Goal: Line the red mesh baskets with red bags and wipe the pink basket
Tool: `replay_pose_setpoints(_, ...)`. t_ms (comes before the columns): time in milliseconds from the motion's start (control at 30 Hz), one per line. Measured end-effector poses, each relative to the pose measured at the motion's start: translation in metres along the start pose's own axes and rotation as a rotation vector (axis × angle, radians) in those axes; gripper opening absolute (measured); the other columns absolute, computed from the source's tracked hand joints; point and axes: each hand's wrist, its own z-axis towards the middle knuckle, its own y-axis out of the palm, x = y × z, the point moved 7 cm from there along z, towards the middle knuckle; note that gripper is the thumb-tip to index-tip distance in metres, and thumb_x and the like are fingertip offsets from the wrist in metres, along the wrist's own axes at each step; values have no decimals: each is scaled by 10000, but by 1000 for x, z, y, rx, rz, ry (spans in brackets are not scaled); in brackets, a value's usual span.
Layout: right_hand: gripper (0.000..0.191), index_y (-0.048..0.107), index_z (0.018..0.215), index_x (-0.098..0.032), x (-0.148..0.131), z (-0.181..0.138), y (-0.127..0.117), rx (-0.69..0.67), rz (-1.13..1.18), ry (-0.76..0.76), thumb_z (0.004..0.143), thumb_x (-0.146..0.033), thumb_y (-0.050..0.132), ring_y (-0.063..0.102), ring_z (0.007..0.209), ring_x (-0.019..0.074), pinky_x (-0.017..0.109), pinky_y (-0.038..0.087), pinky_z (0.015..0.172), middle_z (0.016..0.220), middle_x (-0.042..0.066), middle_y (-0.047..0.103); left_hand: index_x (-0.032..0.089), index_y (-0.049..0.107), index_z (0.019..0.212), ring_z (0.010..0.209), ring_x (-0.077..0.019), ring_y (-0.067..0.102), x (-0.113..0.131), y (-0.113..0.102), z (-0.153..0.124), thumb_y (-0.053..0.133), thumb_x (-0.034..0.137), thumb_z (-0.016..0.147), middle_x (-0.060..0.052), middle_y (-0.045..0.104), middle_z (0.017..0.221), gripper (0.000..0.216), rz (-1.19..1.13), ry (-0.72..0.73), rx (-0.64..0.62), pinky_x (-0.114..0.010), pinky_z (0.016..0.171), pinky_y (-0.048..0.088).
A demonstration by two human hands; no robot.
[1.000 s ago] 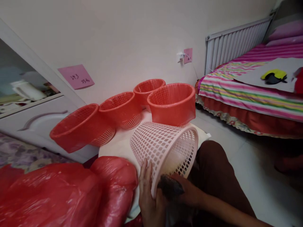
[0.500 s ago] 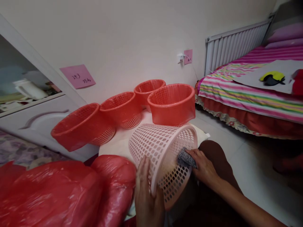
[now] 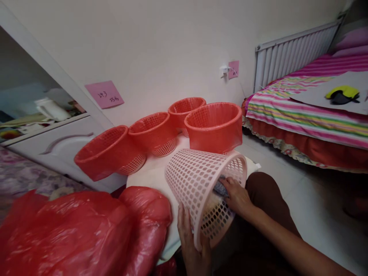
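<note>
A pale pink perforated plastic basket lies on its side at the table's near edge, its mouth turned toward me and to the right. My left hand grips the rim at the lower left, fingers along the outside and thumb at the mouth. Inside the mouth, my right hand holds a grey speckled cloth or sponge near the inner wall. Part of the grey piece is hidden by the fingers and the rim.
Several baskets lined with red plastic bags, such as the right one, stand behind on the white-covered table. Red plastic bags pile up at left. A striped bed stands right; a white cabinet stands left.
My right hand has moved deeper into the basket with the grey piece. The left hand still holds the rim. The whole view has shifted slightly, so things appear further right.
</note>
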Motion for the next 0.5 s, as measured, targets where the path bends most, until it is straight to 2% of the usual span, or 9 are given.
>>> replay_pose_setpoints(100,602,589,1208,-200,-24,2,34,-123,133,-65,622,-66,603,570,1094,326,477,479,919,1180,116,626,297,222,1494,1481,-227,117,-1,3,3,421,141,892,-58,265,1581,653,-70,-38,0,-473,1201,169)
replay_pose_setpoints(167,538,618,1143,-208,-49,-2,52,-214,241,-139,616,-116,668,627,1019,292,414,519,875,1090,62,684,298,248,1487,1476,-235,143,0,1,6,442,150,882,-45,244,1591,652,-123,-53,9,-461,1195,202)
replay_pose_setpoints(233,484,605,1150,-193,-75,-9,61,-279,339,-207,671,-163,668,662,966,251,361,543,837,1046,32,711,303,279,1476,1472,-230,164,1,-3,8,448,129,861,-26,254,1589,661,-154,-79,23,-447,1197,208)
replay_pose_setpoints(333,482,543,1239,-193,-100,-18,61,-316,413,-275,762,-190,612,664,989,198,302,534,859,1122,16,699,303,353,1447,1462,-222,204,5,-14,11,422,78,827,-6,305,1569,663,-164,-121,37,-434,1201,201)
replay_pose_setpoints(400,556,542,1256,-201,-100,-21,60,-313,376,-287,712,-182,656,641,1047,225,326,509,912,1190,39,671,301,391,1429,1454,-229,233,8,-20,13,421,70,823,-8,333,1556,650,-156,-117,36,-436,1198,217)
replay_pose_setpoints(500,608,575,1245,-207,-77,-16,58,-262,218,-246,650,-115,658,568,1159,321,440,453,978,1263,112,620,330,383,1430,1440,-231,271,19,-26,17,435,114,851,-2,341,1552,621,-118,-8,2,-430,1187,246)
